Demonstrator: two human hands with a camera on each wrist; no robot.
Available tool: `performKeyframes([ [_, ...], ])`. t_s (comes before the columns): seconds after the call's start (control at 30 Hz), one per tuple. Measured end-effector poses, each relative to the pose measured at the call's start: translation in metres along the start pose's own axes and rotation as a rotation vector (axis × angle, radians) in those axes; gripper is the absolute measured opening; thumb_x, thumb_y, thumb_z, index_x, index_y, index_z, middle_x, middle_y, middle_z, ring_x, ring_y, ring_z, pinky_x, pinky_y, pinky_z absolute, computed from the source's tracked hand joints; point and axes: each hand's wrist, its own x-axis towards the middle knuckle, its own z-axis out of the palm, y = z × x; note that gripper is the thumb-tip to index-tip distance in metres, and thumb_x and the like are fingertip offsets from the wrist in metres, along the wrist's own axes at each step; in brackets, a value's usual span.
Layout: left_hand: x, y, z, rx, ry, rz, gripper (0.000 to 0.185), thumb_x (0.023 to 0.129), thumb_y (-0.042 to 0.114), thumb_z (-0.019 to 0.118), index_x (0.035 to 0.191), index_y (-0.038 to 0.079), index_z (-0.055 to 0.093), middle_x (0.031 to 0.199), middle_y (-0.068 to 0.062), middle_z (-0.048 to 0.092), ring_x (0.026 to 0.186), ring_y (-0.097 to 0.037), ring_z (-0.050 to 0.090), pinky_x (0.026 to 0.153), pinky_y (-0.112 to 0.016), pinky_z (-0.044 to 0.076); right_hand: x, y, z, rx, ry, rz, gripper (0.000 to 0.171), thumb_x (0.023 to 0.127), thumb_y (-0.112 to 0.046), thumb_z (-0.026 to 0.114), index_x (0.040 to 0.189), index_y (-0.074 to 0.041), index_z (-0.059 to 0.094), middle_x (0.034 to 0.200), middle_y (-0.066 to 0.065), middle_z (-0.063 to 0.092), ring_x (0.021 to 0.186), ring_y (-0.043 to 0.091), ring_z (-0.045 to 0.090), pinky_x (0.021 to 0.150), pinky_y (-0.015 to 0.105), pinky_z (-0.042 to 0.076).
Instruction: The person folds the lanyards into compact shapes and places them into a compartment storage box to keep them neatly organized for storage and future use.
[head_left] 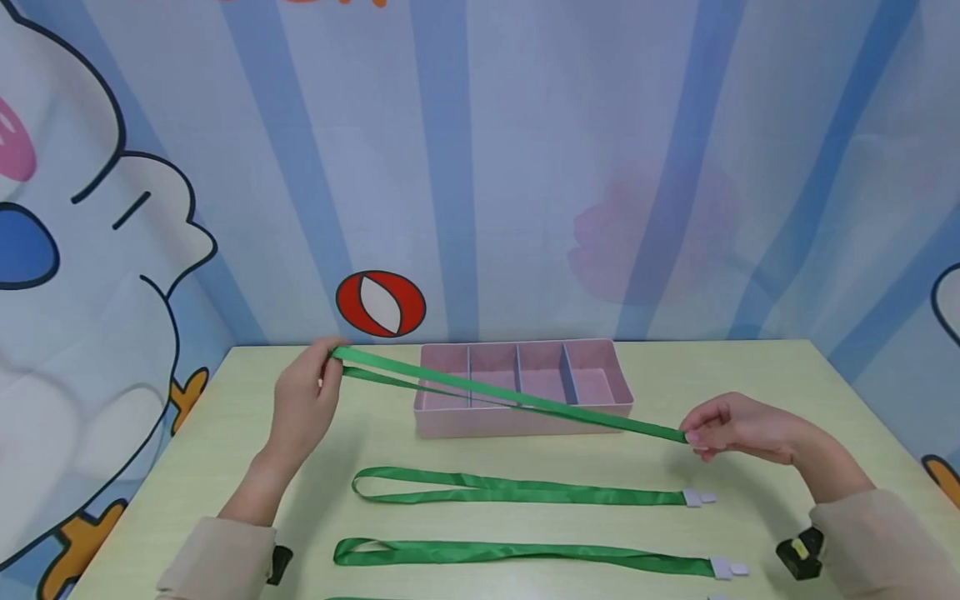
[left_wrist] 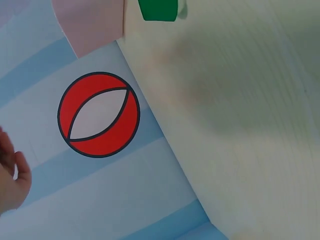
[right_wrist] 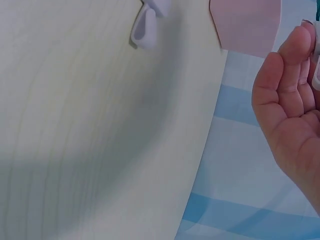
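A green lanyard (head_left: 450, 380) is stretched across the air in the head view, sloping down to the right. My left hand (head_left: 307, 392) pinches its looped end, where the two straps part slightly. At the other end my right hand (head_left: 742, 429) grips it between thumb and fingers; a white clip (right_wrist: 317, 75) shows at those fingertips in the right wrist view. Below, a second green lanyard (head_left: 570, 493) lies lengthwise on the table, loop to the left and white clip (head_left: 693, 498) to the right. Nearer to me a third lanyard (head_left: 525, 552) lies the same way.
Behind the held lanyard stands a pink box (head_left: 517, 423) with several compartments, near the back edge of the pale wooden table (head_left: 660, 367). A sliver of another green strap (head_left: 360, 597) shows at the bottom edge. A printed blue curtain (head_left: 510, 167) hangs behind the table.
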Motion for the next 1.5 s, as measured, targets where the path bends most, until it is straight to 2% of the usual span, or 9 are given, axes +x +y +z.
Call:
performKeyframes([
  [0.1, -0.002, -0.001, -0.003, -0.058, -0.141, -0.116, 0.017, 0.097, 0.002, 0.04, 0.102, 0.001, 0.056, 0.077, -0.009, 0.056, 0.064, -0.016, 0.047, 0.055, -0.026, 0.04, -0.001, -0.002, -0.001, -0.01, 0.014, -0.018, 0.017, 0.094, -0.003, 0.052, 0.104, -0.002, 0.065, 0.085, -0.001, 0.064, 0.078, 0.015, 0.061, 0.078, 0.035, 0.053],
  [0.3, -0.005, -0.009, -0.012, -0.417, -0.413, -0.389, 0.021, 0.103, 0.014, 0.031, 0.106, 0.001, 0.047, 0.093, -0.017, 0.056, 0.073, -0.019, 0.054, 0.071, -0.028, 0.05, -0.002, -0.006, -0.002, -0.056, 0.071, -0.02, 0.017, 0.094, -0.006, 0.053, 0.104, -0.005, 0.067, 0.087, 0.0, 0.065, 0.08, 0.019, 0.062, 0.078, 0.035, 0.053],
  [0.4, -0.006, -0.013, -0.017, -0.542, -0.514, -0.449, 0.023, 0.103, 0.017, 0.031, 0.108, -0.001, 0.045, 0.098, -0.018, 0.054, 0.078, -0.02, 0.056, 0.078, -0.029, 0.05, -0.005, -0.009, -0.003, -0.093, 0.116, -0.001, 0.017, 0.094, -0.007, 0.054, 0.105, -0.003, 0.066, 0.088, 0.003, 0.064, 0.083, 0.024, 0.062, 0.079, 0.035, 0.052],
  [0.5, -0.006, -0.016, -0.021, -0.585, -0.584, -0.466, 0.023, 0.103, 0.018, 0.034, 0.111, -0.001, 0.045, 0.099, -0.019, 0.054, 0.081, -0.021, 0.056, 0.08, -0.028, 0.05, -0.008, -0.011, -0.005, -0.122, 0.149, 0.005, 0.017, 0.094, -0.008, 0.054, 0.106, -0.004, 0.065, 0.089, 0.005, 0.064, 0.083, 0.026, 0.062, 0.079, 0.032, 0.052],
  [0.73, -0.006, -0.021, -0.029, -0.59, -0.634, -0.444, 0.022, 0.099, 0.017, 0.046, 0.111, -0.002, 0.048, 0.095, -0.01, 0.057, 0.084, -0.017, 0.056, 0.081, -0.025, 0.049, -0.016, -0.016, -0.011, -0.151, 0.183, -0.012, 0.018, 0.095, -0.007, 0.052, 0.107, -0.008, 0.065, 0.088, 0.001, 0.064, 0.083, 0.023, 0.062, 0.079, 0.031, 0.052],
  [0.93, -0.008, -0.023, -0.035, -0.64, -0.671, -0.41, 0.017, 0.096, 0.014, 0.052, 0.102, -0.002, 0.053, 0.089, -0.005, 0.057, 0.083, -0.018, 0.055, 0.081, -0.029, 0.048, -0.022, -0.017, -0.013, -0.165, 0.195, -0.029, 0.019, 0.095, -0.005, 0.05, 0.107, -0.009, 0.065, 0.088, 0.0, 0.065, 0.082, 0.021, 0.062, 0.079, 0.03, 0.052],
  [1.17, -0.007, -0.018, -0.033, -0.591, -0.623, -0.467, 0.027, 0.097, 0.025, 0.051, 0.094, -0.001, 0.058, 0.089, -0.008, 0.059, 0.084, -0.019, 0.057, 0.082, -0.031, 0.047, -0.025, -0.019, -0.013, -0.176, 0.217, -0.031, 0.02, 0.095, -0.006, 0.051, 0.105, -0.012, 0.067, 0.086, 0.0, 0.065, 0.081, 0.018, 0.062, 0.077, 0.028, 0.052],
  [1.3, -0.007, -0.017, -0.03, -0.533, -0.606, -0.494, 0.027, 0.093, 0.025, 0.059, 0.096, -0.002, 0.061, 0.085, -0.004, 0.061, 0.083, -0.019, 0.057, 0.08, -0.033, 0.048, -0.024, -0.022, -0.012, -0.192, 0.231, -0.002, 0.019, 0.095, -0.008, 0.053, 0.108, -0.004, 0.065, 0.086, 0.0, 0.066, 0.081, 0.018, 0.062, 0.077, 0.028, 0.052],
  [1.5, -0.008, -0.019, -0.029, -0.499, -0.618, -0.494, 0.026, 0.091, 0.022, 0.061, 0.103, -0.001, 0.064, 0.089, -0.007, 0.064, 0.085, -0.022, 0.059, 0.079, -0.032, 0.049, -0.024, -0.026, -0.01, -0.229, 0.288, 0.082, 0.032, 0.093, -0.012, 0.057, 0.113, 0.013, 0.057, 0.088, 0.001, 0.066, 0.082, 0.018, 0.063, 0.078, 0.029, 0.052],
])
